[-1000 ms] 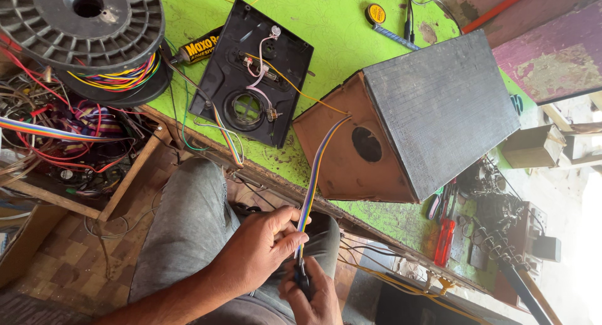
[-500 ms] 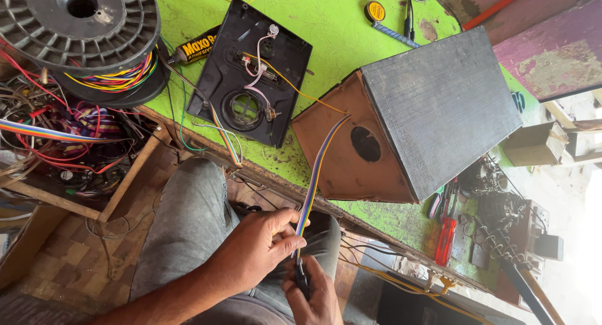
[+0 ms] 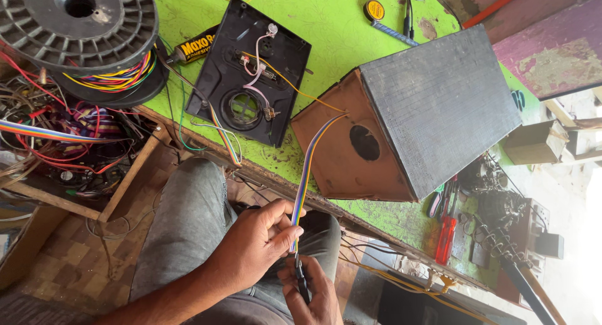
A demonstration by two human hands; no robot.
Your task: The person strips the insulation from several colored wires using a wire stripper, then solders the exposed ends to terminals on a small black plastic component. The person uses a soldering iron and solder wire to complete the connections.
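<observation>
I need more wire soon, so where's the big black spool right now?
In the head view, the black spool sits at the top left corner, on the edge of the green table, just left of the black panel and above a tangle of loose wires.

Multicoloured ribbon cable (image 3: 305, 174), box to lap

A black-and-yellow adhesive tube (image 3: 195, 47) lies beside the black panel (image 3: 251, 68).

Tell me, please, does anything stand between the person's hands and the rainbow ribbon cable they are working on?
Nothing visible does. The left hand already pinches the ribbon cable between thumb and fingers, and the right hand holds a dark tool right at the cable's lower end. The cable runs up freely to the wooden box.
</observation>
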